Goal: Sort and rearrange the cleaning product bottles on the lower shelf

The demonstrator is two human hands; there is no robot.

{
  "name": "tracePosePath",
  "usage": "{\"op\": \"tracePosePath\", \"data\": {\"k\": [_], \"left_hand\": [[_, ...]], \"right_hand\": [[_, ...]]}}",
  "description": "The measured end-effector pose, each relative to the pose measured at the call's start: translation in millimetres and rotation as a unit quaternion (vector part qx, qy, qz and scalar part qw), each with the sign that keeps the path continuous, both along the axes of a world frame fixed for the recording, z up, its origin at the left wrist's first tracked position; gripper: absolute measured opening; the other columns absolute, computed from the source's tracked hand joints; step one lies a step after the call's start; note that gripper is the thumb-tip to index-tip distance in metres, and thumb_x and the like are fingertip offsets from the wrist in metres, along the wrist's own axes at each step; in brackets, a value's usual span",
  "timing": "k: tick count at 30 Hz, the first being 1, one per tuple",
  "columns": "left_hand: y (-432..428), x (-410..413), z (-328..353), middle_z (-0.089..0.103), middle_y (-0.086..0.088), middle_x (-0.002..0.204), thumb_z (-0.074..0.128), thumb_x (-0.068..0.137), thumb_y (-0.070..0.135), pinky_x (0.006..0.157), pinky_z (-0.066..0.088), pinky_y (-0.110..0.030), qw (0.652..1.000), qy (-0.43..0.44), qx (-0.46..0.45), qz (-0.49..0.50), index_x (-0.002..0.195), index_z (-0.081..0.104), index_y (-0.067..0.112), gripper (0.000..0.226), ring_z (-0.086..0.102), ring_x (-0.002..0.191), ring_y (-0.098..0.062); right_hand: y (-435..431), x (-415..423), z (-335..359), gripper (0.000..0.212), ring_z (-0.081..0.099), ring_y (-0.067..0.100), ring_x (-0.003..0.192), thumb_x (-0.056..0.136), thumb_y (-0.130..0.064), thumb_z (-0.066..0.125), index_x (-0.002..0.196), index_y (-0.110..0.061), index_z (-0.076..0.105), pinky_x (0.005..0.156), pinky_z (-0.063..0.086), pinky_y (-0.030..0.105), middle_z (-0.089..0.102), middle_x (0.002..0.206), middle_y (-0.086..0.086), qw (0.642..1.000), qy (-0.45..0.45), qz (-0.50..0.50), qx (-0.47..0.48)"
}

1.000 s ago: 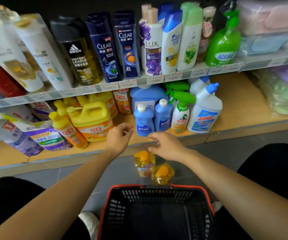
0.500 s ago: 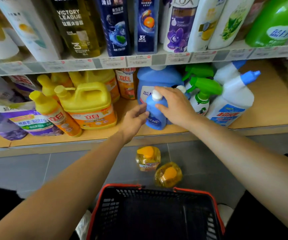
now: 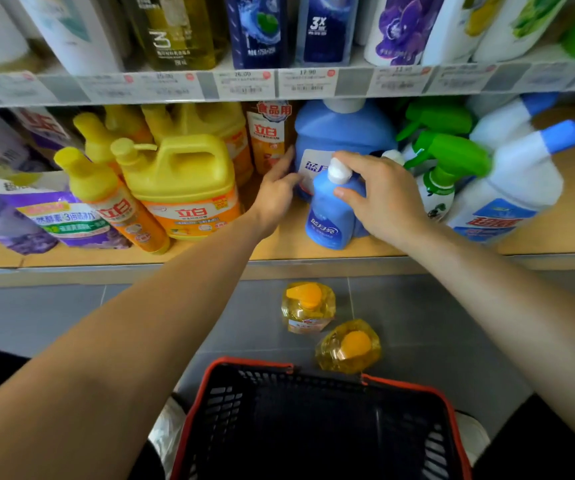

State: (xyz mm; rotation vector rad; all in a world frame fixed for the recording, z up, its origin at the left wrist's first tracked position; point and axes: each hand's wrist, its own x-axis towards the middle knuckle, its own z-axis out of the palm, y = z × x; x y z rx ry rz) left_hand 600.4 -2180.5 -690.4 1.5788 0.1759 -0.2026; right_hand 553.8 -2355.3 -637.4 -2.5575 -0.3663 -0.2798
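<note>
1. The right hand (image 3: 386, 199), which a second ago hovered bare at the shelf edge, now has its grip closed round the neck of the small blue bottle (image 3: 329, 220); the thumb is on the front and the fingers curl over by the white cap; the bottle stands near the front of the lower shelf (image 3: 313, 252), centre.
2. The left hand (image 3: 275, 195) has pushed further in; its grip is open, with the fingers laid on the left flank of the large blue jug (image 3: 344, 133) behind; it holds nothing.
3. The blue detergents are likely being sorted first; the small bottle looks ready to shift while the jug is steadied.
4. The shelf is pale wood-look board; a yellow jug (image 3: 185, 181) stands left, a green spray bottle (image 3: 441, 168) right, all crowded.
5. Below lies a grey tiled floor (image 3: 71, 317); two yellow bottles (image 3: 308, 306) stand on it, just beyond a red-rimmed basket (image 3: 251, 363).
</note>
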Motion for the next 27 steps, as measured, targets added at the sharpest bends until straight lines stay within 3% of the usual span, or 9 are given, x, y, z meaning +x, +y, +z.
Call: {"op": "tracePosePath", "data": {"k": [3,7,10,13,15,17,20,24,27], "left_hand": [[2.2,-3.2,1.2,0.065,0.016,0.117,0.046,0.095,-0.005,0.061,0.048,-0.005,1.0,0.02,-0.009,0.009,0.152,0.043,0.019,0.062,0.062,0.081,0.01],[7.4,-7.4,2.9,0.056,-0.003,0.147,0.041,0.098,-0.003,0.097,0.046,-0.023,0.999,0.03,-0.039,-0.011,0.152,0.045,0.016,0.058,0.054,0.126,-0.018],[12.8,-10.1,-0.4,0.058,-0.003,0.145,0.04,0.1,0.004,0.111,0.039,-0.039,0.998,0.039,-0.03,-0.037,0.15,0.049,0.02,0.053,0.055,0.131,-0.022],[20.6,-7.6,-1.4,0.065,-0.01,0.136,0.044,0.1,0.006,0.106,0.045,-0.035,0.998,0.033,-0.018,-0.042,0.141,0.059,0.014,0.045,0.061,0.123,-0.024],[24.1,-4.1,-1.8,0.065,-0.014,0.131,0.049,0.099,0.0,0.103,0.048,-0.029,0.999,-0.021,0.039,-0.028,0.135,0.062,0.002,0.038,0.062,0.12,-0.025],[28.0,0.0,-3.0,0.065,-0.015,0.133,0.051,0.098,-0.003,0.107,0.045,-0.028,0.969,-0.123,0.209,-0.036,0.133,0.063,0.0,0.037,0.061,0.123,-0.027],[34.4,7.5,-3.4,0.057,-0.018,0.143,0.051,0.094,0.0,0.111,0.038,-0.035,0.838,-0.262,0.461,-0.13,0.142,0.055,0.004,0.048,0.051,0.131,-0.036],[37.4,9.7,1.5,0.025,-0.014,0.165,0.052,0.097,0.022,0.119,0.025,-0.051,0.591,-0.249,0.728,-0.241,0.16,0.023,0.013,0.07,0.021,0.152,-0.038],[38.4,7.5,14.4,0.01,-0.014,0.169,0.037,0.103,0.041,0.123,0.012,-0.059,0.402,-0.262,0.824,-0.299,0.162,0.012,0.017,0.069,0.01,0.155,-0.039]], "right_hand": [[2.9,2.5,-3.4,0.053,0.056,0.034,0.115,0.091,-0.022,0.069,0.141,-0.028,0.055,0.091,0.046,0.045,0.066,0.125,0.011,1.0,0.017,-0.011,-0.024],[7.6,5.3,-6.5,0.055,0.054,0.033,0.123,0.095,-0.016,0.062,0.146,-0.031,0.048,0.093,0.046,0.043,0.061,0.137,0.006,0.999,0.033,-0.01,-0.018],[10.8,6.6,-7.5,0.055,0.055,0.035,0.122,0.097,-0.011,0.058,0.147,-0.031,0.046,0.093,0.047,0.045,0.061,0.138,0.004,0.999,0.042,-0.006,-0.01],[11.3,8.2,-8.6,0.056,0.055,0.035,0.12,0.097,-0.01,0.056,0.148,-0.031,0.045,0.094,0.047,0.047,0.062,0.135,0.007,0.999,0.053,-0.007,-0.004],[10.3,7.4,-9.2,0.056,0.055,0.033,0.121,0.097,-0.009,0.056,0.148,-0.03,0.045,0.096,0.046,0.045,0.061,0.136,0.006,0.999,0.053,-0.003,0.004],[9.6,6.3,-9.0,0.056,0.055,0.032,0.123,0.097,-0.008,0.057,0.148,-0.028,0.046,0.099,0.045,0.043,0.061,0.138,0.004,0.999,0.049,0.002,0.012],[8.4,5.5,-8.8,0.056,0.054,0.032,0.125,0.096,-0.006,0.058,0.147,-0.025,0.047,0.1,0.044,0.043,0.061,0.138,0.004,0.999,0.047,0.014,0.021],[5.7,5.1,-9.9,0.054,0.053,0.033,0.126,0.096,-0.006,0.057,0.147,-0.022,0.048,0.102,0.044,0.046,0.061,0.138,0.006,0.998,0.051,0.028,0.036],[5.7,5.7,-11.5,0.053,0.054,0.034,0.125,0.096,-0.005,0.057,0.146,-0.019,0.048,0.103,0.043,0.046,0.061,0.137,0.01,0.997,0.053,0.031,0.049]]}}
